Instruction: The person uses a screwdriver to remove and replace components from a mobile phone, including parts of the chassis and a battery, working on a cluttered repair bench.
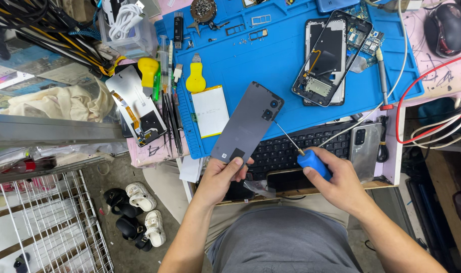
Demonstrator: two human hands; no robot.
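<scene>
Left hand (221,174) fingers clamped on phone back cover (248,123), tilted up for access — right hand (336,179) fingers wrapped around blue screwdriver (302,153), tip at camera corner.

Two hands were in view: the left hand (221,177) held one grey phone back cover (248,123), the right hand (336,179) one blue-handled screwdriver (311,163). One blue work mat (271,55) covered the desk. On it lay one opened phone (327,58), one white battery (210,111) and two yellow-handled scrapers (195,78). One black keyboard (301,146) and one computer mouse (448,28) were there. Four sandals (134,212) lay on the floor.
</scene>
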